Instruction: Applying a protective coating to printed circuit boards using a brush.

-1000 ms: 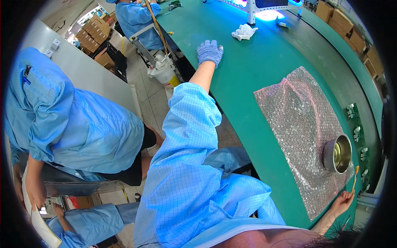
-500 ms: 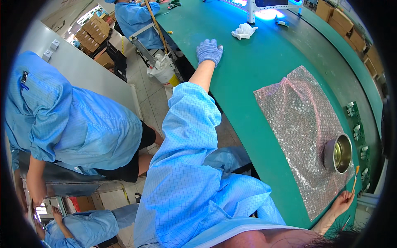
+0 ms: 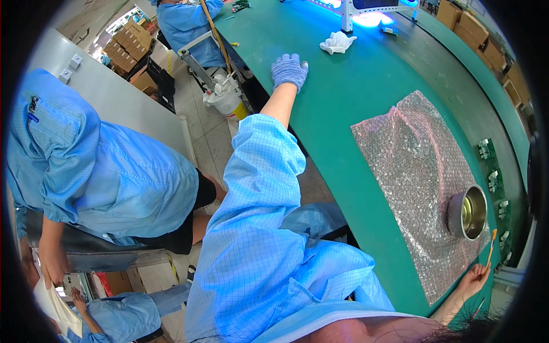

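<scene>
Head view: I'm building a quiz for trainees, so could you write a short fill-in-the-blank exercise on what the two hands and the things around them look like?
1. The left hand wears a ____ glove and rests flat on the green table.
2. The bare right hand holds a thin ____ with an orange handle.
3. The round metal tin stands on a sheet of ____ wrap.
4. Beside the sheet's far edge lies a row of green circuit ____.

Missing words: blue; brush; bubble; boards
</scene>
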`<state>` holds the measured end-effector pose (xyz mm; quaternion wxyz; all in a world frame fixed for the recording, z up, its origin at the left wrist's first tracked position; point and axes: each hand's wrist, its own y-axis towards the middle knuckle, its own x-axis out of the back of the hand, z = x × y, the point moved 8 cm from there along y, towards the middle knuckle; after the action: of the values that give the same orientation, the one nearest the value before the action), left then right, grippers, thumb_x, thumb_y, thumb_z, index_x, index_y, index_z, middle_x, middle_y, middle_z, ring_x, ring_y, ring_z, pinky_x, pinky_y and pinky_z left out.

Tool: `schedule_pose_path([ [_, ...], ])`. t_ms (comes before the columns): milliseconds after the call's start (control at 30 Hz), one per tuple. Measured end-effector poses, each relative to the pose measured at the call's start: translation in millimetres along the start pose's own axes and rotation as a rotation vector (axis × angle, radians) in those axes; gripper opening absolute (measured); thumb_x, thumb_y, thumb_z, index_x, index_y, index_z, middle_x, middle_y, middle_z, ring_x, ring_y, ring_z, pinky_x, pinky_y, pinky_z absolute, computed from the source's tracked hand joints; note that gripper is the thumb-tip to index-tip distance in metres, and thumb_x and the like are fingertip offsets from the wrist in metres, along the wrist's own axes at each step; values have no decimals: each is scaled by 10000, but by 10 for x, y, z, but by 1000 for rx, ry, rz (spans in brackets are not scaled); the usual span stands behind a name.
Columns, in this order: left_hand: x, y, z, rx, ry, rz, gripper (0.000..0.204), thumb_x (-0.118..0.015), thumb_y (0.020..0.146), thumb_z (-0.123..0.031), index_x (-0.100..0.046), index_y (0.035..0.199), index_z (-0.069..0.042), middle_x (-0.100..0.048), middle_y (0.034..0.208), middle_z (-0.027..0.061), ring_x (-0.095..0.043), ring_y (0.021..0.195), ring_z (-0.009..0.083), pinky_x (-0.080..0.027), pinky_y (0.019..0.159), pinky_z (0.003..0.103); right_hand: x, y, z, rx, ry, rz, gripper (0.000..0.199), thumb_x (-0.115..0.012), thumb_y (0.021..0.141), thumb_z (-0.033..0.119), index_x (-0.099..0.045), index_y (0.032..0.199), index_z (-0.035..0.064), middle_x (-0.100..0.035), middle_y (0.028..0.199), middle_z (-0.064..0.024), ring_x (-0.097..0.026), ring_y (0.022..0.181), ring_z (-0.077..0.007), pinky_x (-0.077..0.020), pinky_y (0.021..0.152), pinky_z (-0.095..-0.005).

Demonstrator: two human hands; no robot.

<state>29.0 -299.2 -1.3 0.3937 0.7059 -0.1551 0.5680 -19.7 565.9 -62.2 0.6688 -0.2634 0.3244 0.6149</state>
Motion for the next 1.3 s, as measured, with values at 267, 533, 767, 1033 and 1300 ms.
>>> schedule_pose_path([
  [267,-6,6,-8,-2,4,37,409,-473,855,-430,-545,1097,-108,-538,1110,139,-525,1054,299,-415,890,437,-10,-35,5,10,-25,-60,219,-449,940,96,-453,1087,-67,-302,670,4,-296,610,-110,-288,551,-248],
  [533,-42,24,-17,-6,4,35,403,-477,854,-427,-548,1085,-105,-541,1103,142,-529,1045,304,-416,883,441,-60,-62,17,2,-16,-79,216,-447,943,102,-450,1082,-64,-286,663,6,-287,606,-111,-286,552,-253],
  [767,-76,71,-34,-26,12,31,384,-490,845,-424,-556,1054,-108,-550,1072,141,-542,1020,306,-427,861,443,-114,-90,44,2,-29,-86,223,-442,946,104,-447,1091,-66,-284,661,6,-286,598,-103,-285,542,-247],
  [1033,-74,76,-56,-34,10,41,379,-486,847,-422,-555,1051,-110,-550,1071,143,-545,1013,310,-429,857,446,-112,-91,73,-11,-45,-86,225,-445,945,100,-446,1094,-68,-291,658,9,-291,594,-101,-290,536,-242],
  [1300,-49,73,-35,-25,18,60,403,-468,856,-429,-547,1080,-104,-542,1090,146,-532,1037,308,-420,873,447,-82,-92,84,-3,-52,-100,221,-448,943,102,-459,1087,-66,-305,659,5,-300,599,-106,-293,537,-242],
])
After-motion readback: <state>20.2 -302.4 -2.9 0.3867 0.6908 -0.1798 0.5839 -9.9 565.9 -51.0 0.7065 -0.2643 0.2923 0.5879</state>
